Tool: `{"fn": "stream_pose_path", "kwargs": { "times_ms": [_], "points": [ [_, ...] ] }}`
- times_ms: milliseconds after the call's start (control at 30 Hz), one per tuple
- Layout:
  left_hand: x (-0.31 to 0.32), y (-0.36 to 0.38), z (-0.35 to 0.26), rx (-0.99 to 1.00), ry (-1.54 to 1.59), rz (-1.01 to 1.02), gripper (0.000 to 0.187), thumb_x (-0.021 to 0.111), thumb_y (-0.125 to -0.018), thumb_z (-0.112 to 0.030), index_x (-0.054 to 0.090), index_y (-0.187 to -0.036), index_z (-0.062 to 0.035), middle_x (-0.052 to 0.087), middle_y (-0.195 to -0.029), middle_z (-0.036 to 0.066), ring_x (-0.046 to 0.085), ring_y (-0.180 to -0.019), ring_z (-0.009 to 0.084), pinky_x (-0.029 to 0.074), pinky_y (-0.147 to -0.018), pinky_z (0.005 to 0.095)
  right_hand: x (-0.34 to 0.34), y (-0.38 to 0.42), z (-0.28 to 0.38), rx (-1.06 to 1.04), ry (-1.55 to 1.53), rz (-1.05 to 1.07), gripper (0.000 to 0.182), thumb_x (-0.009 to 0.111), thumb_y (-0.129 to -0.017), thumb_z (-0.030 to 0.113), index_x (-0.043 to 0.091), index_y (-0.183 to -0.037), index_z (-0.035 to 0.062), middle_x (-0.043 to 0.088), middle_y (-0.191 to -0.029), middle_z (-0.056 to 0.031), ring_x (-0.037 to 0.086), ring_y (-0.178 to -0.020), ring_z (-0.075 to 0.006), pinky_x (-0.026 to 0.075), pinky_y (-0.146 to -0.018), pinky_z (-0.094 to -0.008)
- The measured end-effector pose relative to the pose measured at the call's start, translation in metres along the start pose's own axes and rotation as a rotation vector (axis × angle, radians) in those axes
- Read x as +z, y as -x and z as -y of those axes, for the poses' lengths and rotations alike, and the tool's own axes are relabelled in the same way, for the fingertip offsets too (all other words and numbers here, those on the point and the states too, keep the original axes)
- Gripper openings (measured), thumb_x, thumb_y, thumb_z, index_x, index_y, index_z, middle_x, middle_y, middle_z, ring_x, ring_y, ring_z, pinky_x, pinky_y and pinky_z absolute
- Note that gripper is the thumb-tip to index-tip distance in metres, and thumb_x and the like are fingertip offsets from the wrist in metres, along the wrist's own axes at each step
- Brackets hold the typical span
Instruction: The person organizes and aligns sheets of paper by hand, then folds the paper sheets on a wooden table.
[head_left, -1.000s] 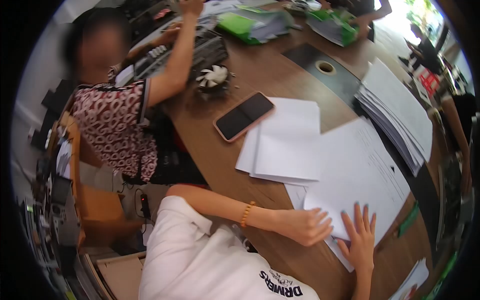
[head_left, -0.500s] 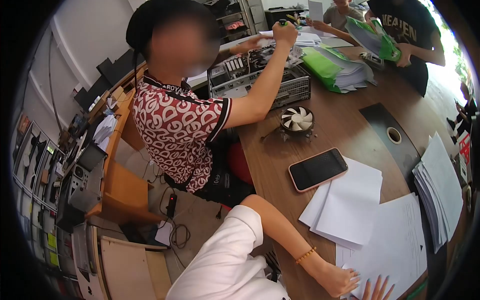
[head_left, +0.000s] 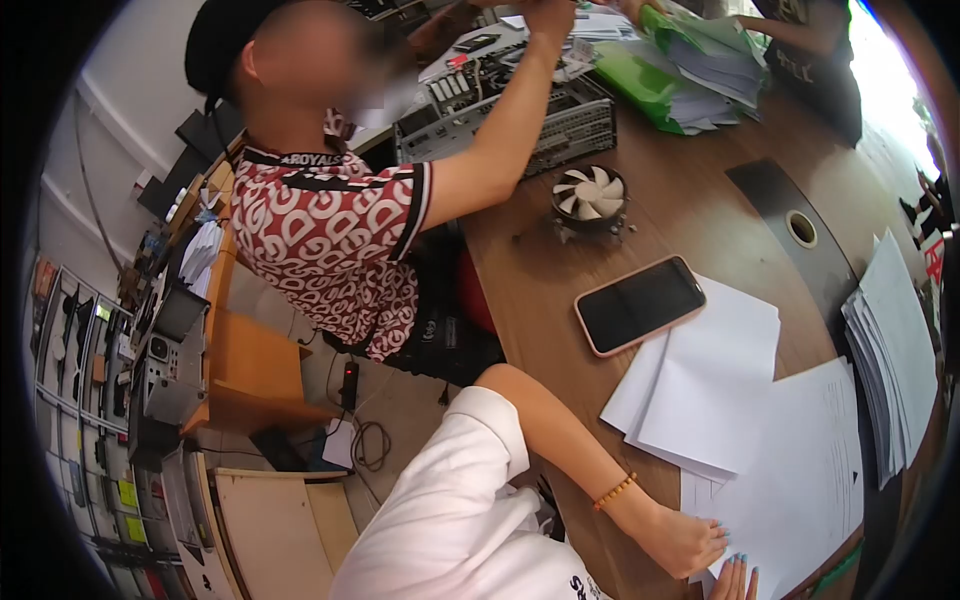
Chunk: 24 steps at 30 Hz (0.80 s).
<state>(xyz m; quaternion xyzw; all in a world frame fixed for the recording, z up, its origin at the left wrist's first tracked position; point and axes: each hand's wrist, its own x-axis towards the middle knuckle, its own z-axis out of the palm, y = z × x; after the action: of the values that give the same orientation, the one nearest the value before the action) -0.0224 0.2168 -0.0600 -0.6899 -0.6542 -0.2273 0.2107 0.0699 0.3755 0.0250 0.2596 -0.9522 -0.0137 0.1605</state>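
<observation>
My left hand (head_left: pixel 685 542), with a beaded bracelet at its wrist, rests on the printed sheets (head_left: pixel 805 455) with its blue-nailed fingers lying on the paper. At the bottom edge my right hand (head_left: pixel 736 578) shows only its fingers, stretched out on the same sheets just beside the left fingertips. Neither hand visibly grips anything. Above them lie blank white sheets (head_left: pixel 705 395), and a phone with a pink case (head_left: pixel 640 305) overlaps their upper left corner. Farther up the table stands a cooling fan (head_left: pixel 590 195).
A seated co-worker (head_left: pixel 325 240) at the left reaches over an open computer case (head_left: pixel 560 130). Green folders with papers (head_left: pixel 650 85) lie beyond it, near another person at the upper right. A paper stack (head_left: pixel 895 350) stands by the right edge, near a round table hole (head_left: pixel 801 229).
My right fingers have moved left, closer to my left hand, and are less spread. The view has shifted slightly. The co-worker's raised hand is higher in view, and the green folders are lower.
</observation>
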Motion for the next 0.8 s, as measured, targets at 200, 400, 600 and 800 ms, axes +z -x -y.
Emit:
{"fn": "stream_pose_path", "kwargs": {
  "times_ms": [200,400,600,800],
  "points": [
    [-0.013,-0.003,0.007,0.039,-0.035,0.011,0.037,0.049,-0.075,-0.015,0.055,-0.092,0.0172,0.061,-0.091,0.027,0.063,-0.084,0.0342,0.053,-0.071,0.0383,-0.028,0.075,-0.029,0.138,0.159,0.053,0.022,0.043,-0.088,0.0,0.06,-0.1,-0.0056,0.063,-0.098,-0.0145,0.061,-0.094,-0.0258,0.049,-0.085,-0.0398],
    [-0.031,-0.016,0.02,-0.026,0.056,0.02,0.028,0.052,-0.075,-0.009,0.056,-0.09,0.0131,0.062,-0.086,0.021,0.064,-0.077,0.0273,0.054,-0.071,0.0346,-0.04,0.101,-0.047,0.451,0.028,-0.002,0.024,0.05,-0.081,0.008,0.06,-0.099,-0.0051,0.058,-0.105,-0.0183,0.059,-0.097,-0.0274,0.049,-0.083,-0.04],
    [-0.093,-0.042,0.026,-0.039,0.275,-0.346,0.021,0.051,-0.083,-0.008,0.057,-0.093,0.0093,0.063,-0.089,0.017,0.064,-0.079,0.0234,0.053,-0.076,0.0343,-0.029,0.084,-0.088,0.898,-0.661,-0.148,0.031,0.057,-0.073,0.015,0.059,-0.097,-0.0046,0.053,-0.112,-0.0221,0.058,-0.1,-0.0291,0.049,-0.081,-0.0403],
    [-0.136,-0.001,0.031,-0.033,0.037,-0.3,0.021,0.057,-0.079,-0.011,0.061,-0.093,0.0042,0.063,-0.076,0.011,0.063,-0.071,0.017,0.053,-0.074,0.0306,-0.091,-0.03,-0.078,-0.024,-0.895,0.108,0.02,0.061,-0.069,0.013,0.063,-0.076,-0.0054,0.065,-0.088,-0.0206,0.067,-0.078,-0.0248,0.055,-0.065,-0.0334]
  ]
}}
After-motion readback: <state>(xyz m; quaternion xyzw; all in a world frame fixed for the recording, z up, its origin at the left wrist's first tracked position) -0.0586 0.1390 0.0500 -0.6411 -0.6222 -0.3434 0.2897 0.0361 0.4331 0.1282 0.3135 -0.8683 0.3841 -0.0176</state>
